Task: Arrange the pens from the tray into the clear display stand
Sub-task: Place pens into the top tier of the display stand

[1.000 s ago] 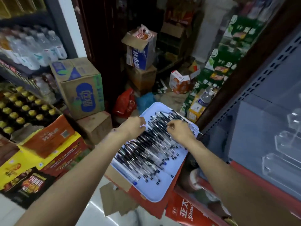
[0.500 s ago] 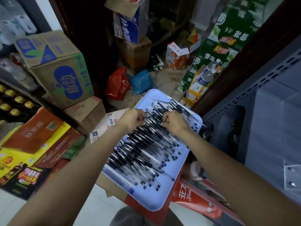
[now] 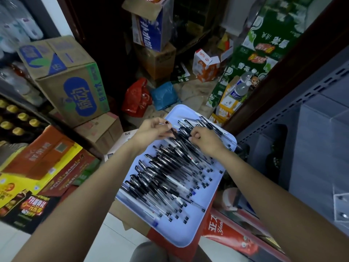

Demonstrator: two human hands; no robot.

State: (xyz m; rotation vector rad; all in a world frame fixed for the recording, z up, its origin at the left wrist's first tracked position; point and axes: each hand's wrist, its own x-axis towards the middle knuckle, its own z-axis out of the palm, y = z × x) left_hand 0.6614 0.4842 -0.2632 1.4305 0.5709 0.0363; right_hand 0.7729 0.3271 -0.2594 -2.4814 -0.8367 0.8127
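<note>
A pale blue tray (image 3: 186,236) lies in front of me, covered with several black-capped clear pens (image 3: 166,173) in a loose heap. My left hand (image 3: 153,130) is at the tray's far left edge, and its fingers pinch one black pen lifted off the heap. My right hand (image 3: 204,139) sits over the far part of the heap with curled fingers gripping pens. A corner of the clear display stand (image 3: 340,207) shows at the right edge on the grey shelf.
The tray rests on red and brown cartons (image 3: 228,233). Cardboard boxes (image 3: 75,87) and drink cases (image 3: 37,163) crowd the left. A red bag (image 3: 137,99), a blue bag (image 3: 164,95) and more boxes lie beyond. A grey metal shelf (image 3: 311,129) stands to the right.
The view has tipped down and left, so most of the display stand has left the frame. My left hand has lifted a pen from the heap; my right hand has stayed on the pens.
</note>
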